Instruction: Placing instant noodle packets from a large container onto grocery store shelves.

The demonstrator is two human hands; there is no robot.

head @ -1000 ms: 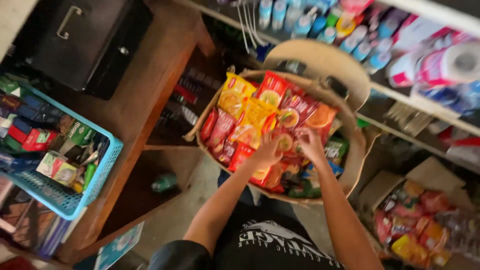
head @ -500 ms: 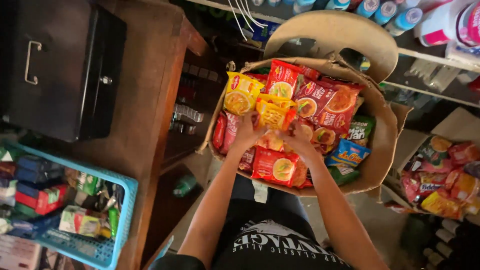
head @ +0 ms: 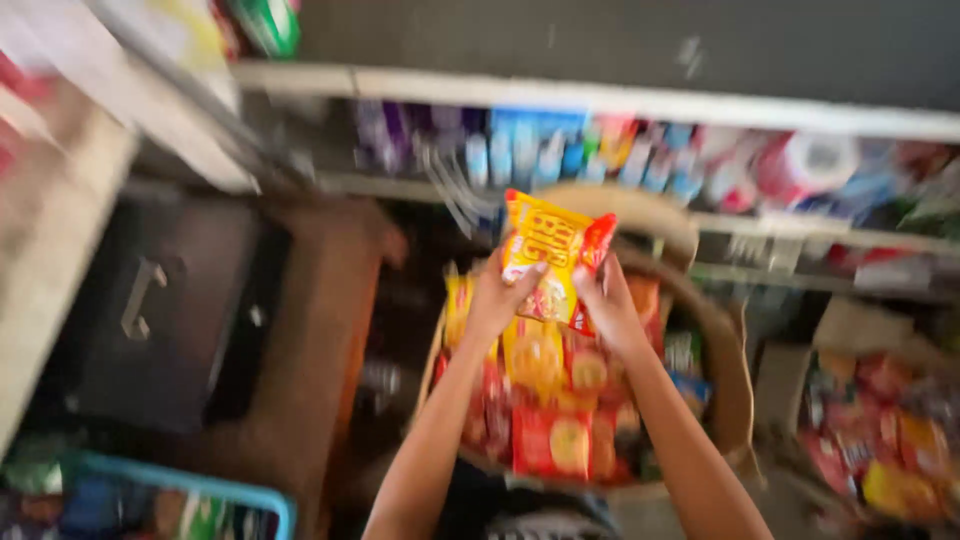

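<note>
Yellow and red foil shows between my hands: I have a snack packet (head: 550,255) lifted above the round basket (head: 728,385), over its far rim. My left hand (head: 497,295) grips the packet's left edge with fingers curled around it, and my right hand (head: 605,300) pinches its right edge, fingers closed on the foil. More red and yellow packets (head: 550,420) fill the basket below. Left of it stands a brown wooden counter (head: 320,330) carrying a black metal box (head: 165,310); a blue crate (head: 180,490) sits at its near corner.
</note>
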